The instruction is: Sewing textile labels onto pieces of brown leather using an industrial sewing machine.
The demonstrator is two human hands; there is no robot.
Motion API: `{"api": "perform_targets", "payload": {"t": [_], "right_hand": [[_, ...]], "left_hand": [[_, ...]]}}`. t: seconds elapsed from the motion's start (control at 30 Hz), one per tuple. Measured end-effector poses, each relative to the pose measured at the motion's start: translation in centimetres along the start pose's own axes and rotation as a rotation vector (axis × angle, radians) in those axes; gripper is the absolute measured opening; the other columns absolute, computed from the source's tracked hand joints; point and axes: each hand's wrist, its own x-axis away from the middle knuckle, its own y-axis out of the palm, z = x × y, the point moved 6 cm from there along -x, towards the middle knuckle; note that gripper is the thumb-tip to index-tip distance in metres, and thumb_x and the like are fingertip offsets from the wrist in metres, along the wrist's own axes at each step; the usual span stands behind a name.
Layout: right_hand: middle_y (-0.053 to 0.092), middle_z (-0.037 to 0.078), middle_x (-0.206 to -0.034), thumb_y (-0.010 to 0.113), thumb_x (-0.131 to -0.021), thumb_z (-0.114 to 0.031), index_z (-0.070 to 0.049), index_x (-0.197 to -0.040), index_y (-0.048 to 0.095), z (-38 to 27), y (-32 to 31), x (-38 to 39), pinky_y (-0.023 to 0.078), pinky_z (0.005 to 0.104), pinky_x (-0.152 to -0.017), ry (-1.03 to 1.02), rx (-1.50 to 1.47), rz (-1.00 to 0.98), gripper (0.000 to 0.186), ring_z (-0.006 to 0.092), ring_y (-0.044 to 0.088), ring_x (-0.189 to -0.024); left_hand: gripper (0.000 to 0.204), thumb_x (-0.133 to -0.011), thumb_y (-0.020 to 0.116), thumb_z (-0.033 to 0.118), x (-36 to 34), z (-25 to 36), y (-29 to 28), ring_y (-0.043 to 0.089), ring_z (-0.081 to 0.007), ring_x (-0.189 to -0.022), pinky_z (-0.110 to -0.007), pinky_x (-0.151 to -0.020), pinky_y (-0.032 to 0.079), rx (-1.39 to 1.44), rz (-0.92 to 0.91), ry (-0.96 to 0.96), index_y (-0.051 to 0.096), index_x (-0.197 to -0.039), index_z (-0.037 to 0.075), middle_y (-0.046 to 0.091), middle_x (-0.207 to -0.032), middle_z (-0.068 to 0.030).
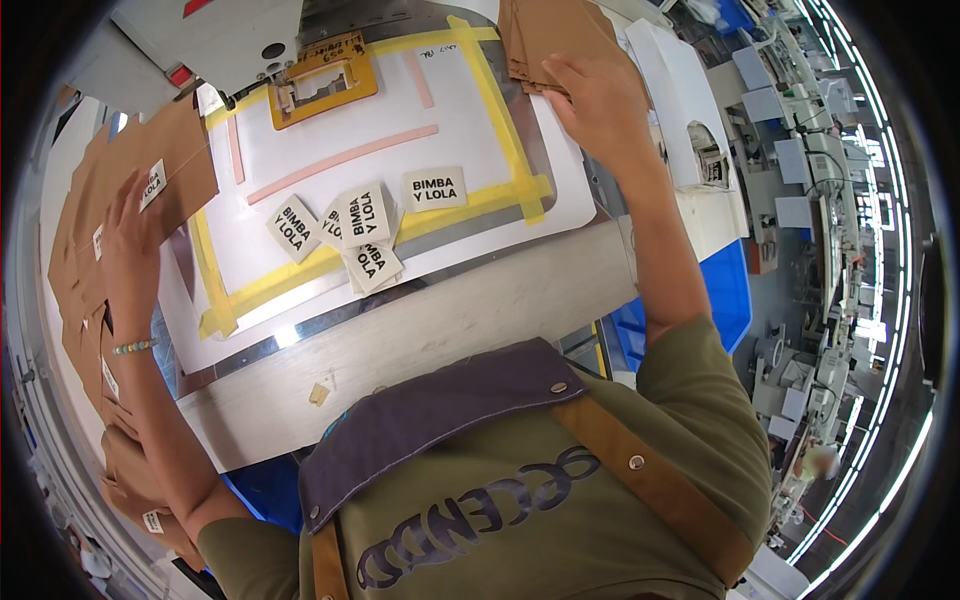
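Two hands (133, 240) (603, 110) touch two brown piles (188, 140) (525, 40).

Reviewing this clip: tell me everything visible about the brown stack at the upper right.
The brown stack is several thin, flat pieces that look like fabric, plain and matte, with no white label in sight on its visible face. Its layers are slightly fanned, showing as stepped edges on the left side. It lies flat just right of the yellow tape, and the picture's top edge cuts it off. The right hand touches its lower part, hiding some of it; whether the fingers grip a piece is unclear.
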Motion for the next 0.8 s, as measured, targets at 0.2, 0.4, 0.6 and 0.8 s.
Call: {"api": "perform_targets", "payload": {"t": [0.2,0.4,0.6,0.8], "right_hand": [[0.081,0.010,-0.117,0.075,-0.098,-0.023,-0.006,-0.112,0.081,1.7,2.0,-0.9,0.060,0.0444,-0.087,0.118,-0.089,-0.107,0.023,0.0333,0.076,-0.100],[0.080,0.010,-0.101,0.076,-0.096,-0.032,-0.005,-0.106,0.081,1.1,3.0,-2.2,0.059,0.0452,-0.080,0.203,0.007,-0.018,0.029,0.0332,0.075,-0.094],[0.078,0.014,-0.098,0.072,-0.094,-0.034,-0.006,-0.103,0.083,2.0,4.2,-3.3,0.059,0.0451,-0.080,0.274,0.057,0.026,0.031,0.0343,0.075,-0.094],[0.078,0.013,-0.116,0.070,-0.097,-0.027,-0.006,-0.112,0.082,6.6,2.4,-4.2,0.059,0.0431,-0.087,0.491,-0.298,0.016,0.028,0.0333,0.075,-0.101]], "left_hand": [[0.056,-0.113,0.058,0.039,0.0,-0.9,3.3,0.048,-0.0339,-0.154,-0.045,-0.128,0.038,-0.045,0.036,0.067,0.053,-0.164,0.015,0.054,-0.167,-0.0093],[0.055,-0.112,0.060,0.040,-0.4,-0.9,3.7,0.047,-0.0329,-0.155,-0.047,-0.127,0.040,-0.046,0.037,0.029,0.056,-0.162,0.016,0.055,-0.166,-0.0087],[0.053,-0.109,0.068,0.037,0.7,2.8,1.1,0.049,-0.0334,-0.154,-0.048,-0.124,0.044,-0.040,0.095,0.090,0.060,-0.158,0.017,0.056,-0.165,-0.0080],[0.040,-0.106,0.072,0.022,2.1,5.2,-1.8,0.064,-0.0327,-0.137,-0.044,-0.107,0.057,0.067,0.140,0.119,0.069,-0.144,0.011,0.062,-0.157,-0.0090]]}}
